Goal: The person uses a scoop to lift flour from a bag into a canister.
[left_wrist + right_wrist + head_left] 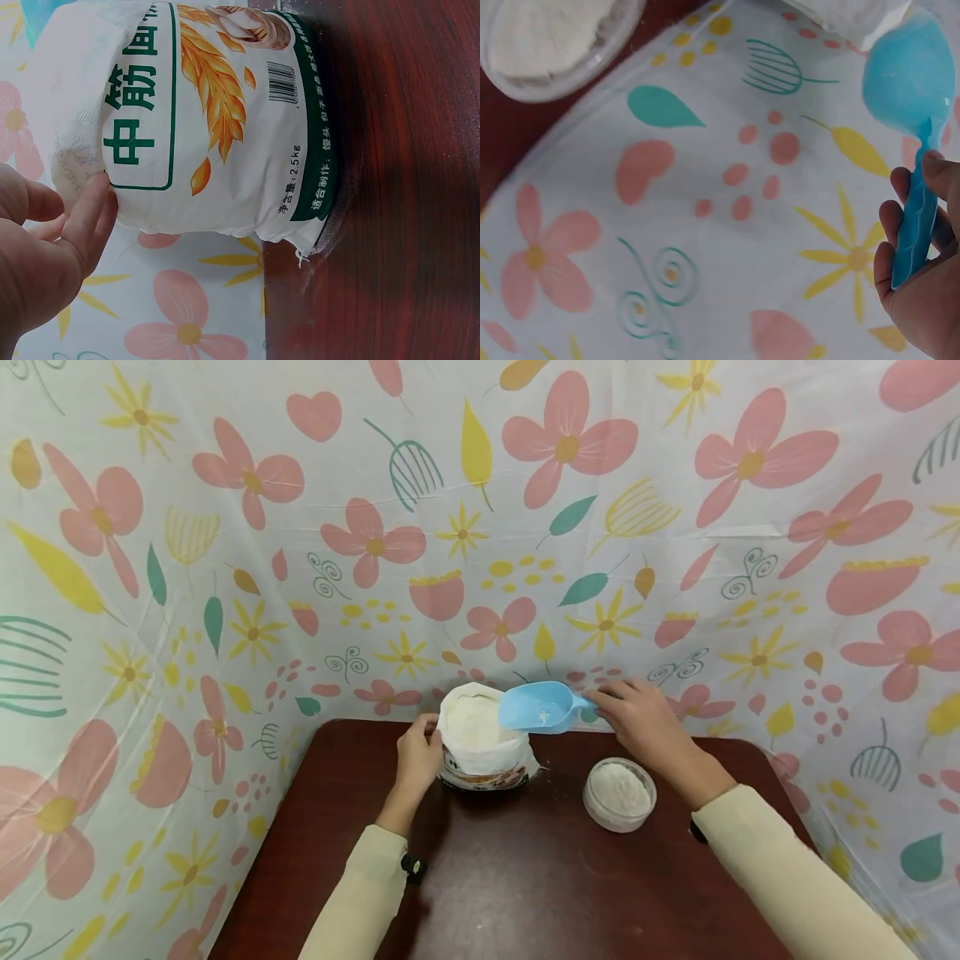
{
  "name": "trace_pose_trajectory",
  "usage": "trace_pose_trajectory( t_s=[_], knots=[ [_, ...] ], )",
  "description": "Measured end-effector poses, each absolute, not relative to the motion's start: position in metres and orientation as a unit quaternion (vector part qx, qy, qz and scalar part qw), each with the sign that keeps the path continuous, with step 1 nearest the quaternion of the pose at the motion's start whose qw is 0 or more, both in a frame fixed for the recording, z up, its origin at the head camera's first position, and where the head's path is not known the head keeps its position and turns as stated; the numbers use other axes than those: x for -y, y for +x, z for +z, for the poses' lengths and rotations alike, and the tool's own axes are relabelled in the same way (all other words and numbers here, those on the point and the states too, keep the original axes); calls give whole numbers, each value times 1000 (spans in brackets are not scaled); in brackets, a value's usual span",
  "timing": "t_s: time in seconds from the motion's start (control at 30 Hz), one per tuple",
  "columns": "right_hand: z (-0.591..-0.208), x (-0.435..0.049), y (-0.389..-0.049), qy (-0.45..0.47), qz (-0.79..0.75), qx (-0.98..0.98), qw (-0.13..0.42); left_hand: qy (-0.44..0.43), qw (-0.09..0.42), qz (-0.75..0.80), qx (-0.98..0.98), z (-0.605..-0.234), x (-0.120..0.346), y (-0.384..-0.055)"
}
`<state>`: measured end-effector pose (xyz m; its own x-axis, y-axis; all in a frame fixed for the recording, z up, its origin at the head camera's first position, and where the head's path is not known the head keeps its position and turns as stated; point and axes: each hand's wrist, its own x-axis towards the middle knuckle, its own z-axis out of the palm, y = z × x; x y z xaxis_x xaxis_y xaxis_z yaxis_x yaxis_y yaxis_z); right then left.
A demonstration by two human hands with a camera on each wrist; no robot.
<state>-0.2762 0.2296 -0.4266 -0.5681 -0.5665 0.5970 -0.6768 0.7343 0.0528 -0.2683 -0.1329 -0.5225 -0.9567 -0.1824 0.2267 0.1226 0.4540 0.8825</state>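
Note:
An opened white flour bag (483,756), filled with pale flour, stands near the back edge of the table. My left hand (420,750) holds its left side by the rolled-down rim, with fingertips (96,196) against the bag in the left wrist view. My right hand (637,714) grips a light-blue scoop (543,707) by its handle, fingers wrapped round it in the right wrist view. The scoop's bowl overlaps the right rim of the bag, and a little white flour shows inside it. Below the right hand sits a round clear bowl (619,795) with flour in it.
Everything stands on a dark reddish-brown table (525,885). A flower-printed cloth (480,543) hangs right behind the table's back edge and along its sides. Some spilled flour (349,187) dusts the tabletop by the bag's base.

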Motion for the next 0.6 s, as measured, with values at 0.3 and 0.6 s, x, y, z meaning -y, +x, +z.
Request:
trace_pose_trajectory(
  t_s=[0.3, 0.6],
  knots=[
    [-400, -206, -288, 386, -23, 878, 283, 15, 141, -523, 841, -523, 132, -267],
    [-370, -180, -301, 416, -120, 867, 247, 14, 148, -518, 842, -523, 132, -269]
  ],
)
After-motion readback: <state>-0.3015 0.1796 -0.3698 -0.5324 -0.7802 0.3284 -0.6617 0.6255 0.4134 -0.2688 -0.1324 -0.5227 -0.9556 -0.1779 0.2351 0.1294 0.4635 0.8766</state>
